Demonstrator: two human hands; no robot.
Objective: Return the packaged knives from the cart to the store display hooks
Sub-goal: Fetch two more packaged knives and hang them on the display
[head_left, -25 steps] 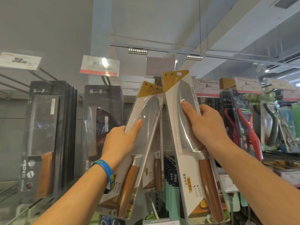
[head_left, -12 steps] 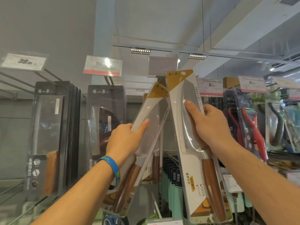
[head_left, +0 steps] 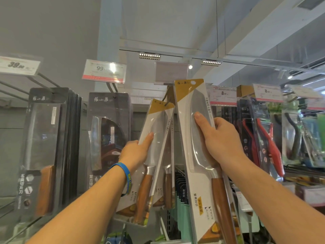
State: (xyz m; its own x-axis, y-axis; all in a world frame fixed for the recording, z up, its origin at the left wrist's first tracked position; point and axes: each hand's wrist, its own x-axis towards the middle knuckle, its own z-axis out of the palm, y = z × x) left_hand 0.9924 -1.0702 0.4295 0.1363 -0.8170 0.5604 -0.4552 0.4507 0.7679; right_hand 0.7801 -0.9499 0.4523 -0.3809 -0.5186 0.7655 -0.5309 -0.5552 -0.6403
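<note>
A plain grey wall (head_left: 45, 25) fills the upper left. Beside it a pale column (head_left: 109, 36) rises to the white ceiling (head_left: 175, 20). One strip lamp (head_left: 149, 55) and a second lamp (head_left: 211, 62) shine on a ceiling track, and a wide beam (head_left: 263, 30) crosses the upper right.

Both arms are reaching up and forward, forearms bare. Left arm (head_left: 84, 212) is angling up from lower left, a blue wristband (head_left: 124, 178) sitting at the wrist. Left hand (head_left: 136, 152) is gripping the left pack (head_left: 158, 138) by its edge, thumb lying straight up the front, other fingers hidden behind. Right arm (head_left: 281, 199) is coming in from lower right. Right hand (head_left: 221, 143) is holding the right pack (head_left: 195, 182) higher, thumb pressing on the front, knuckles curling round the side.
</note>
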